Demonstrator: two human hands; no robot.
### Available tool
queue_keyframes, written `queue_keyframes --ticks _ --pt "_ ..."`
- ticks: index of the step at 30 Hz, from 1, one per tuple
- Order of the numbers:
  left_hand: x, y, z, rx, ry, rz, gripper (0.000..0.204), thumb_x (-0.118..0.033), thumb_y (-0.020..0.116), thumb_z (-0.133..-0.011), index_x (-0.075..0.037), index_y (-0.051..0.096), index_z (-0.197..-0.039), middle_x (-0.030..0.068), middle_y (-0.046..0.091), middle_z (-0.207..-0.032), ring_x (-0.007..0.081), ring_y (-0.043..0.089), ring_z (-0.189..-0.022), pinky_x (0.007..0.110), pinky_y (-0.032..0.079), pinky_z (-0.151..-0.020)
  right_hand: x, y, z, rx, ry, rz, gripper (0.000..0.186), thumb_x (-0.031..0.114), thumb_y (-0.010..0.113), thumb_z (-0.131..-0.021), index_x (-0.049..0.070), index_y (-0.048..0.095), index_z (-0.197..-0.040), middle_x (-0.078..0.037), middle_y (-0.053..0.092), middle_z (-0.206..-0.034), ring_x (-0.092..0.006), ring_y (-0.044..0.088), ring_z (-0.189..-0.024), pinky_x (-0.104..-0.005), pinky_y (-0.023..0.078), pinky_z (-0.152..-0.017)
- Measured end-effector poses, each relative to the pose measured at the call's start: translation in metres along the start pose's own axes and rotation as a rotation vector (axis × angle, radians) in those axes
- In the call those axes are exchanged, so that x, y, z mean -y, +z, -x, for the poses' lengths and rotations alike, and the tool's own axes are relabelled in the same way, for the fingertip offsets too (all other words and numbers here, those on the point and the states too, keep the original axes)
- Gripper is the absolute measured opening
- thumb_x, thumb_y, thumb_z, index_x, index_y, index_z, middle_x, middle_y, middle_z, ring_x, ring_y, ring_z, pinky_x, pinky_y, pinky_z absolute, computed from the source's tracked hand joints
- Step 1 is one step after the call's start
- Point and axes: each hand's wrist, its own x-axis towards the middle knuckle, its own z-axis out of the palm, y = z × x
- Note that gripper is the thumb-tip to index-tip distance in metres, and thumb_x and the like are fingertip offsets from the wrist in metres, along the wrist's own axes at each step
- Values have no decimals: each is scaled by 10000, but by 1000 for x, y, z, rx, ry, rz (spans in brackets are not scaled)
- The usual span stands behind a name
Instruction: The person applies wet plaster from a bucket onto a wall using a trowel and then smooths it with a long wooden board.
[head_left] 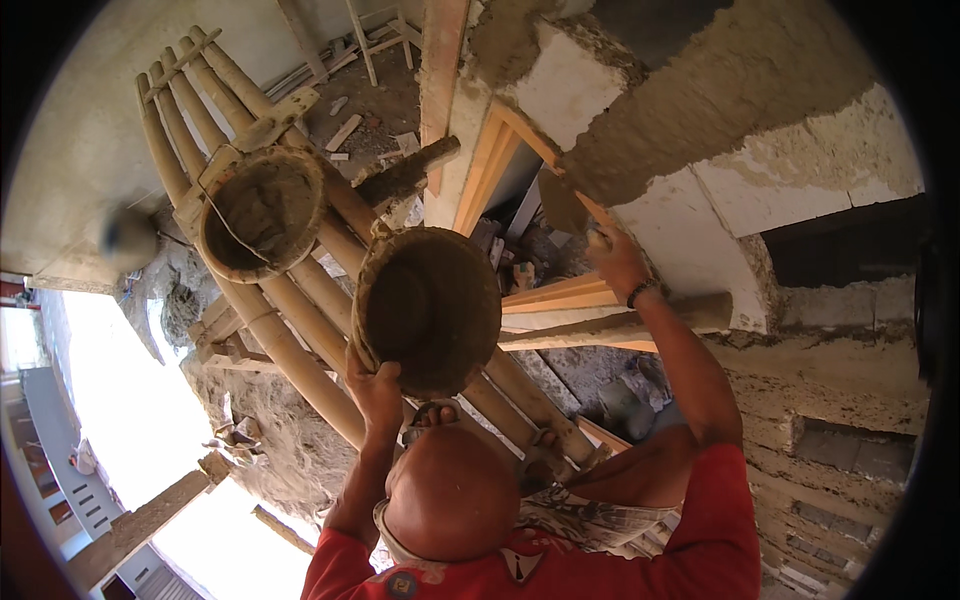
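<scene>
My left hand (375, 390) is closed on the near left rim of a deep, mortar-caked bucket (430, 310), tilted so that its dark, grey-brown inside faces up toward the camera. Up and to the right, my right hand (618, 262) grips the handle of a trowel (565, 208). The blade is against or very close to a wooden frame (525, 130) edged by wet plaster (700, 100) on the wall; I cannot tell if it touches. A second bucket (262, 215), with mortar inside and a wire handle, stands on bamboo poles to the left of the first.
The bamboo pole platform (300, 350) runs diagonally beneath the buckets and my sandalled feet. Rubble and offcuts (345, 135) lie on the ground below. A pale block wall (750, 180) with dark openings rises at the right, and a bright opening (130, 380) is at the left.
</scene>
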Motion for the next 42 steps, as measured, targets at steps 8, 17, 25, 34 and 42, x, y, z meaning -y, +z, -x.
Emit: queue_keyframes --ticks 8,17,25,34,42 --pt "-5 4 0 22 -49 -2 524 20 514 -634 40 529 -1158 106 603 -1035 191 563 -932 290 443 -862 10 -27 25 -96 -74 -15 427 223 677 -767 48 583 -1144 -205 658 -978 -370 627 -940 -415 486 -824" --pt "-1 16 0 54 -42 78 526 21 509 -629 32 541 -1154 93 620 -1001 188 583 -892 287 464 -827 60 -91 69 -119 -263 18 394 159 669 -778 38 554 -1134 -208 654 -970 -380 629 -934 -400 495 -803" --pt "1 32 -9 121 -59 157 557 27 511 -621 32 532 -1178 89 625 -1009 175 593 -892 279 472 -819 124 -147 127 215 -482 31 412 137 694 -753 -3 548 -1113 -208 636 -958 -358 627 -890 -365 491 -795" --pt "3 29 -5 143 -100 174 565 35 507 -621 40 525 -1185 97 621 -1047 180 593 -930 276 471 -847 126 -191 101 81 -168 -162 375 107 626 -854 -41 549 -1189 -42 596 -847 -69 533 -623 -219 451 -527" --pt "10 24 -9 101 -154 339 559 52 502 -640 37 506 -1199 96 620 -1042 176 588 -909 275 473 -831 124 -199 123 38 -129 -228 400 89 620 -830 -41 532 -1198 -34 570 -827 -83 514 -636 -222 440 -573"
